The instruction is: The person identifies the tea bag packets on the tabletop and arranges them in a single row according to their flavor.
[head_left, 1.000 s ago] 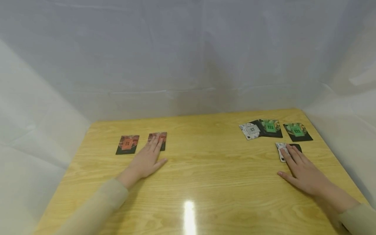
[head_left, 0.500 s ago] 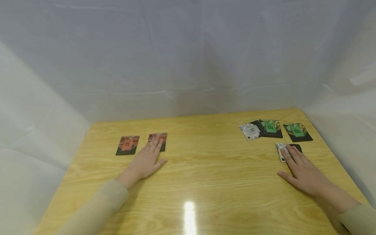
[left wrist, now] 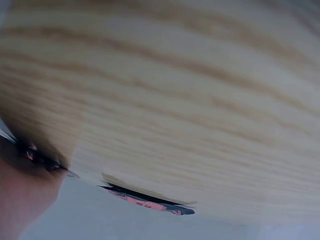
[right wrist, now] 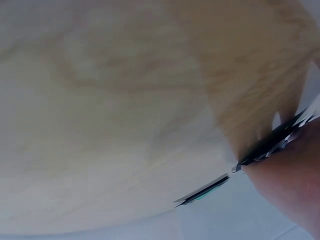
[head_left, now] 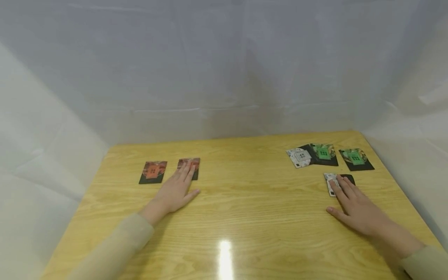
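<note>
My left hand (head_left: 174, 191) lies with straight, spread fingers on a red-and-black packet (head_left: 195, 175), partly hidden under the fingertips. Just left of it is a second red-and-black packet (head_left: 153, 172), which also shows edge-on in the left wrist view. On the right, the fingers of my right hand (head_left: 360, 208) rest flat over a white-and-black packet (head_left: 329, 182), covering its middle. Behind that hand lie another white packet (head_left: 300, 157), a green-and-black packet (head_left: 323, 153) touching it, and a second green packet (head_left: 356, 158) apart at the right.
The wooden table (head_left: 238, 202) has its far edge against a pale sheet (head_left: 217, 70), which hangs at the back and both sides. A bright light reflection (head_left: 225, 258) shows near the front of the tabletop.
My right hand has slid the white-and-black packet slightly left and toward me. My left hand stays in place on its red packet.
</note>
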Demonstrator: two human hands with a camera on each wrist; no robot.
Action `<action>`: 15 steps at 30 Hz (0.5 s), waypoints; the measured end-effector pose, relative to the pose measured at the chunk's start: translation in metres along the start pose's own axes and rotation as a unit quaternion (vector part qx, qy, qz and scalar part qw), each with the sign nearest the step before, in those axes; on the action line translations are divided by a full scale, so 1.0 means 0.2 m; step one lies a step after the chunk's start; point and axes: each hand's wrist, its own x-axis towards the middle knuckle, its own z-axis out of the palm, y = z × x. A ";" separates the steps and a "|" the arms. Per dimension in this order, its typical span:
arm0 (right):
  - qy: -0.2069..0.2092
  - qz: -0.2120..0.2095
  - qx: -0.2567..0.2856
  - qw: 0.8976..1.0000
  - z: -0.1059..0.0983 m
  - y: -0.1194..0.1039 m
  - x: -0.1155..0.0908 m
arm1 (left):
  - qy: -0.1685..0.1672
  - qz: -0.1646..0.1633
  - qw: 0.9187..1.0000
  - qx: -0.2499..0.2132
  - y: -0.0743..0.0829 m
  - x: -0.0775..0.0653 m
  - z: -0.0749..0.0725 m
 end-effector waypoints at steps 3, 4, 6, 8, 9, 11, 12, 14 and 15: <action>-0.006 0.000 0.007 1.000 0.00 -0.03 0.01 | 0.000 -0.001 1.000 -0.001 0.00 0.00 0.00; -0.007 -0.001 0.007 1.000 0.00 -0.04 0.01 | 0.000 -0.002 1.000 -0.003 0.00 0.00 0.00; -0.008 -0.006 0.005 1.000 0.00 -0.07 0.03 | -0.001 -0.003 1.000 -0.005 0.00 0.00 0.00; -0.009 -0.012 0.002 1.000 0.01 -0.09 0.04 | 0.000 -0.004 1.000 -0.007 0.00 0.00 0.00; -0.009 -0.014 0.001 1.000 0.01 -0.10 0.05 | 0.000 -0.004 1.000 -0.007 0.00 0.00 0.00; -0.011 -0.018 0.003 1.000 0.01 -0.13 0.06 | 0.000 -0.004 1.000 -0.010 0.00 0.00 0.00; -0.015 -0.018 0.007 1.000 0.01 -0.15 0.07 | 0.000 -0.004 1.000 -0.011 0.00 0.00 -0.01; -0.017 -0.022 0.009 1.000 0.01 -0.19 0.09 | 0.000 -0.004 1.000 -0.012 0.01 0.00 -0.01; -0.019 -0.023 0.012 0.999 0.01 -0.21 0.10 | 0.000 -0.004 1.000 -0.012 0.01 0.00 -0.01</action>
